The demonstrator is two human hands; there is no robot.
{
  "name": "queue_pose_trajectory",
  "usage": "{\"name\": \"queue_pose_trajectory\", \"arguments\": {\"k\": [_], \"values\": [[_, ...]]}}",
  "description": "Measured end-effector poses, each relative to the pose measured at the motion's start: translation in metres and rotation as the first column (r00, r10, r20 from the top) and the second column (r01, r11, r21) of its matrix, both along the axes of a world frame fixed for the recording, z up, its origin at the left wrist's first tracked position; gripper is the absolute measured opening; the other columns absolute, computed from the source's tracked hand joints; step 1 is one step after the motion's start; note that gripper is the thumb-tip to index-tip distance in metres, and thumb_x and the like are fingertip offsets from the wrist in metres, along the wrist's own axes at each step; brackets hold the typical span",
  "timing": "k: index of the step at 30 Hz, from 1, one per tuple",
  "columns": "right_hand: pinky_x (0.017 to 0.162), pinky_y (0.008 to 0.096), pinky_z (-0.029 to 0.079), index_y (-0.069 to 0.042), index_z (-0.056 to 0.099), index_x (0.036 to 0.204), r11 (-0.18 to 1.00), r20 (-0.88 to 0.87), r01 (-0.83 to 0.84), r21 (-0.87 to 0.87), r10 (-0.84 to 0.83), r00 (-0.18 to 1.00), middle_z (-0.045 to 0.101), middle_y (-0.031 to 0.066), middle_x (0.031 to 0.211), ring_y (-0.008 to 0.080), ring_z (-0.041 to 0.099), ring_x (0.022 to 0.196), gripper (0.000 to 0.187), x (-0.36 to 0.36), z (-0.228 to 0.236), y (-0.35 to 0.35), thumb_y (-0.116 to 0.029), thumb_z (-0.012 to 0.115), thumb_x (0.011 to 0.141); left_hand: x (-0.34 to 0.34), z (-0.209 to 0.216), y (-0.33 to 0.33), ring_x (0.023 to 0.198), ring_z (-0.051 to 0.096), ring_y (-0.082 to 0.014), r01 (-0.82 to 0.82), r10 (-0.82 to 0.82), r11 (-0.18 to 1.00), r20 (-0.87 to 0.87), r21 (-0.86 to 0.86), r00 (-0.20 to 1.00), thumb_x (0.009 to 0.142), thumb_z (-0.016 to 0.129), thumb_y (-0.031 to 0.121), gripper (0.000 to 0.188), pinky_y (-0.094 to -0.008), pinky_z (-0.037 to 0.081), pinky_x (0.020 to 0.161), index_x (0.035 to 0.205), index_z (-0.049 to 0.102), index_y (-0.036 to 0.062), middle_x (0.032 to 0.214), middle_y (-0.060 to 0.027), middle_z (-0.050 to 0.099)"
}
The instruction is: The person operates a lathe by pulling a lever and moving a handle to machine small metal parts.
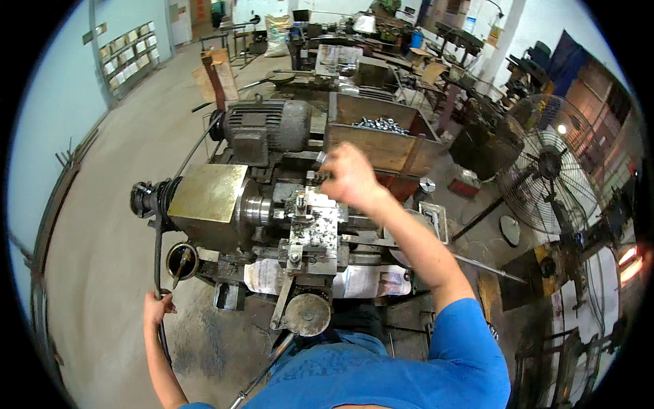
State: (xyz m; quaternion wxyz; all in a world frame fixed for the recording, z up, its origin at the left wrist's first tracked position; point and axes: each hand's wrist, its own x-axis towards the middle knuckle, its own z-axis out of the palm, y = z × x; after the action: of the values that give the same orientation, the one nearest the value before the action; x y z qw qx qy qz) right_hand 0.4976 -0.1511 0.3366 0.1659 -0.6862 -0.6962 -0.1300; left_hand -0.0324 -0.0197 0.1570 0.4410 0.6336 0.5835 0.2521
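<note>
My left hand [160, 308] is wrapped round a long dark rod [158, 255], which runs up beside the lathe's headstock [208, 194] with its brass-coloured cover. Held over the back of the lathe, my right hand [349, 176] is smeared by motion, its fingers curled. A small shiny bit shows at its fingertips, too blurred to name. Below that hand lies the tool slide [315, 235], strewn with metal chips. The bright chuck [257, 210] faces the slide from the left. A round handwheel [307, 315] sits at the near side, close to my body.
Behind the lathe stand an electric motor [267, 126] and a rusty metal bin [371, 146] holding many small metal parts [383, 125]. A brush rests in a round pot [182, 262] at the left. To the right are a caged fan [549, 163] and a long bar [490, 266].
</note>
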Motion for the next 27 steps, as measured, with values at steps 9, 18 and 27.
{"name": "queue_pose_trajectory", "arguments": {"k": [9, 18, 27], "values": [[0.090, 0.0386, 0.042, -0.004, 0.063, 0.099, 0.909, -0.275, 0.164, 0.382, -0.057, 0.960, 0.041, 0.0224, 0.128, 0.0351, 0.049, 0.106, 0.046, 0.060, -0.022, -0.105, -0.012, 0.061, 0.054, -0.006, -0.016, 0.013, 0.050, 0.053, -0.0151, -0.005, -0.003, 0.996, 0.085, 0.086, 0.996, 0.080, 0.061, 0.012, 0.017, -0.0290, 0.048, 0.048, 0.082, 0.055, -0.0036, 0.059, -0.0055, 0.053], [0.080, 0.0318, 0.046, -0.003, 0.066, 0.093, 0.505, -0.520, 0.846, -0.175, -0.777, 0.356, 0.063, 0.0172, 0.097, 0.0287, 0.061, 0.087, 0.039, 0.129, -0.141, -0.433, -0.021, 0.061, 0.059, -0.032, -0.041, 0.025, 0.041, 0.037, -0.0131, -0.102, 0.101, 0.995, 0.118, 0.005, 0.988, 0.084, 0.062, 0.022, 0.028, -0.0309, 0.038, 0.041, 0.071, 0.047, 0.0014, 0.051, -0.0034, 0.040], [0.085, 0.0372, 0.047, -0.002, 0.060, 0.100, -0.172, 0.146, 0.655, -0.736, -0.985, -0.094, 0.060, 0.0196, 0.104, 0.0309, 0.058, 0.097, 0.040, 0.100, -0.290, -0.557, -0.026, 0.056, 0.068, -0.002, -0.028, 0.025, 0.040, 0.033, -0.0116, -0.120, 0.120, 0.993, -0.016, 0.005, 0.993, 0.084, 0.062, 0.021, 0.028, -0.0294, 0.032, 0.039, 0.071, 0.047, 0.0010, 0.049, -0.0026, 0.037]]}}
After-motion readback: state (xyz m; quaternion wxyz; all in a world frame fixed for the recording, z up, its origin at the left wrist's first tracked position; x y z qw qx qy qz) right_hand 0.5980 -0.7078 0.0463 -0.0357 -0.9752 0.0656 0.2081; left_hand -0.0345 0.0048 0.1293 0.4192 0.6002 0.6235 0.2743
